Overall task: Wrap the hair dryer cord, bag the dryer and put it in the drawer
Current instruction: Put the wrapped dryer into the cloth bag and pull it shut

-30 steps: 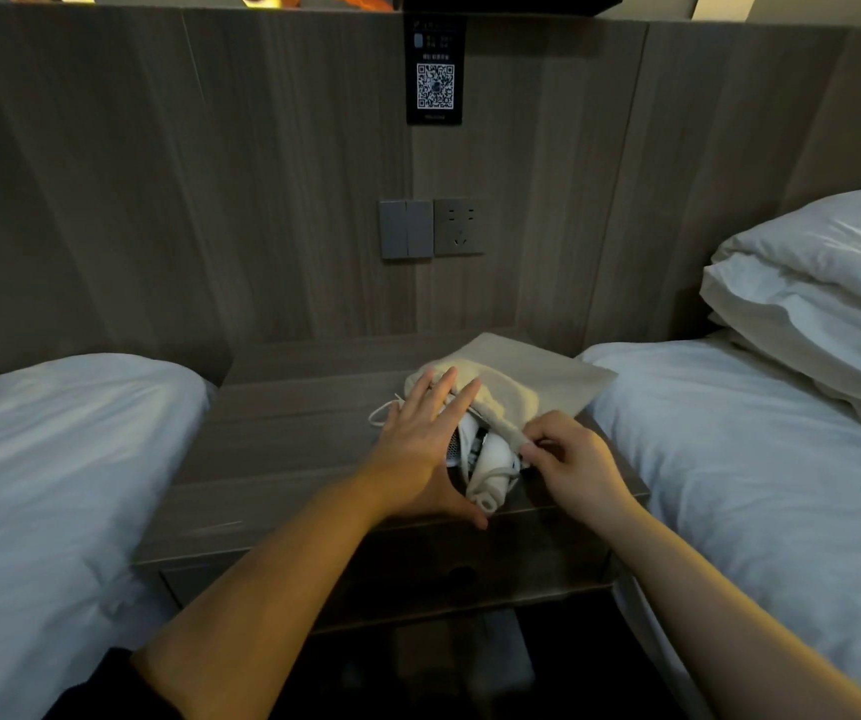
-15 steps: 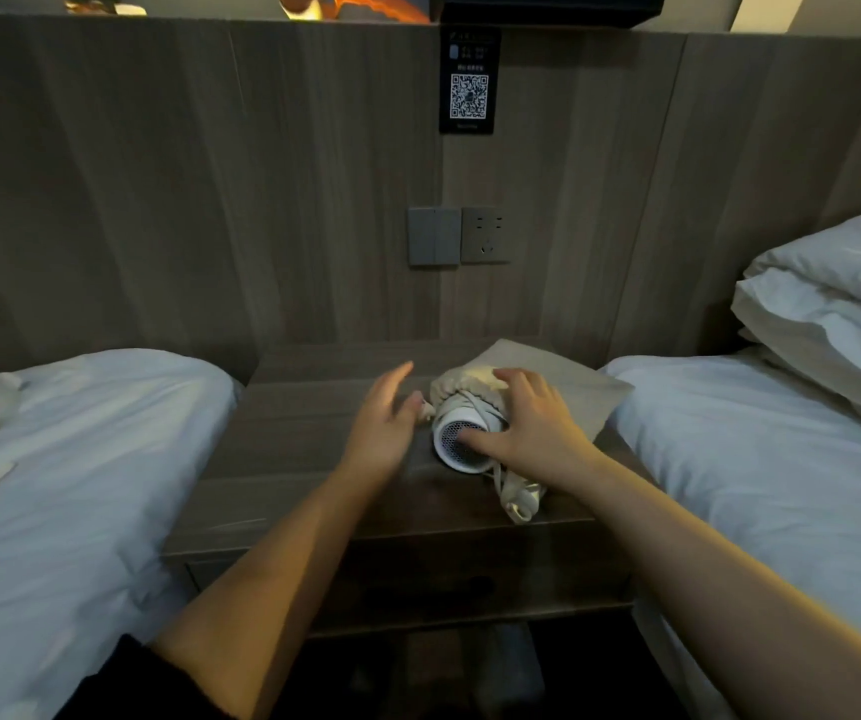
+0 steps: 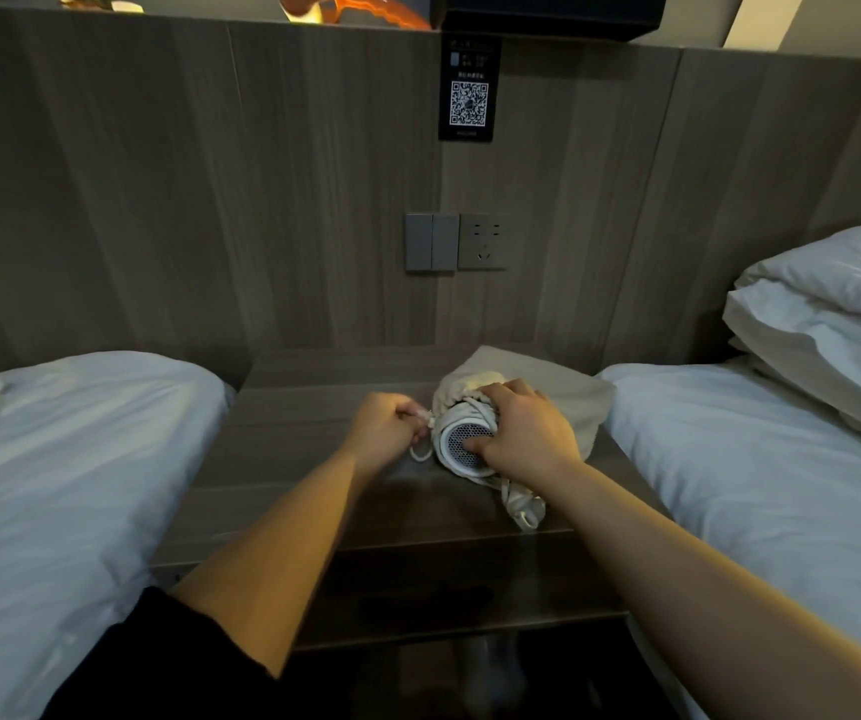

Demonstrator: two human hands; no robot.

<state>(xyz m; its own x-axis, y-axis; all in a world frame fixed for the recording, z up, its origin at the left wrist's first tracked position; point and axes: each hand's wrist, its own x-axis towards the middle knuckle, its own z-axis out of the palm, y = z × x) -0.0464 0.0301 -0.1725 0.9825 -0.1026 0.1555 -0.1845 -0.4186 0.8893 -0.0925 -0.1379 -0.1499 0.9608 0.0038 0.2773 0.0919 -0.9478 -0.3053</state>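
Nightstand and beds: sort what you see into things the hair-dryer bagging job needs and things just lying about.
Belongs to the job:
hair dryer
cloth bag
drawstring
cord bundle
left hand
right hand
nightstand

Just lying about:
pillows
wall socket
light switch
QR-code card
left bed
right bed

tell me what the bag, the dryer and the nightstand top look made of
Bag: soft matte beige cloth, likely cotton or canvas; it creases and gathers at the mouth.
Dryer: smooth white plastic, by its faint sheen, with a fine perforated grille of unclear material.
Nightstand: grey-brown wood-grain surface, possibly laminate; streaky grain, slight reflection near the front.
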